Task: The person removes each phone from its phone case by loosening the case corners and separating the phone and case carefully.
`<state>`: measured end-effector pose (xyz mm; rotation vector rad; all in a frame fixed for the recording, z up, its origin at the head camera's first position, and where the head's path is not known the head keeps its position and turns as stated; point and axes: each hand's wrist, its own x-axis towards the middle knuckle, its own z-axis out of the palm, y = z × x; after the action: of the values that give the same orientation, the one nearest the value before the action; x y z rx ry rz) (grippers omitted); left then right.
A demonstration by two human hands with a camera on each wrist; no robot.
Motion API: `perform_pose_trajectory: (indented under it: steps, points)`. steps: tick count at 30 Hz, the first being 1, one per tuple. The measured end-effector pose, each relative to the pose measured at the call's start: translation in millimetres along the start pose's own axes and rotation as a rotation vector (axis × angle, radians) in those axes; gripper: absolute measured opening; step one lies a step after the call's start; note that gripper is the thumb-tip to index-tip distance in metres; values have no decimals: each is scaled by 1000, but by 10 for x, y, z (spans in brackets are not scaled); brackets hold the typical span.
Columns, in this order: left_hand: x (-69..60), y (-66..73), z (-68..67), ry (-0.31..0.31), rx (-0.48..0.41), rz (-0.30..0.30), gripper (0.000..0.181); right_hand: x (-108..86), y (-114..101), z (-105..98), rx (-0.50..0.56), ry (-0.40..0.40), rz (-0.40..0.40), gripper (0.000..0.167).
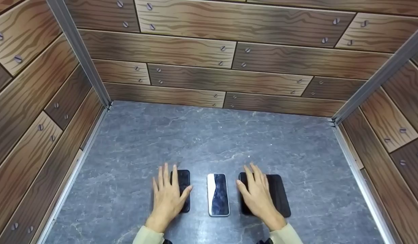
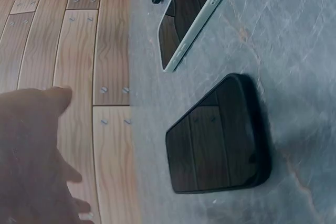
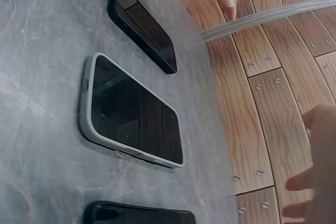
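Three dark-screened items lie in a row on the grey marbled surface. My left hand (image 1: 168,198) hovers over the black phone (image 1: 184,181) at the left, fingers spread and straight. In the middle lies a phone in a pale case (image 1: 219,195), its screen partly glaring white; neither hand covers it. Above the flat black item (image 1: 280,198) at the right is my right hand (image 1: 259,198), fingers extended, hiding part of it; whether this is one wide device or two side by side I cannot tell. Both wrist views show the hands raised off the surface, holding nothing.
Wood-plank-patterned panels (image 1: 192,76) stand at the back and on both sides. Grey metal strips (image 1: 356,176) run along the side edges and corners. The marbled surface (image 1: 209,135) stretches from the phones to the back panel.
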<state>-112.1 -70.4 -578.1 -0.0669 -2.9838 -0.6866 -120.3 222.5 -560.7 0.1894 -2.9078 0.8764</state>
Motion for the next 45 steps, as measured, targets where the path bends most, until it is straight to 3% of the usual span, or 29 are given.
perform_pose_trajectory:
  steps: [5,10,18,24,32,40,45]
  points:
    - [-36,-15,59,-23,-20,-88,88,8,-36,67,63,96,-71,49]
    - [-66,-3,128,-13,-20,-144,88,9,-53,167,84,122,-123,47]
    - [-81,12,261,-25,-108,-251,88,-38,-116,396,113,112,-101,42]
    - [-99,-35,335,-20,-135,-325,85,-102,-243,598,179,13,-64,38]
    - [-115,-64,404,27,-109,-319,72,-141,-300,734,226,-81,-41,34]
    - [-57,-108,524,113,67,-318,79,-169,-333,845,281,-113,-64,33]
    - [9,-109,553,94,61,-343,77,-192,-372,917,280,-104,-102,29]
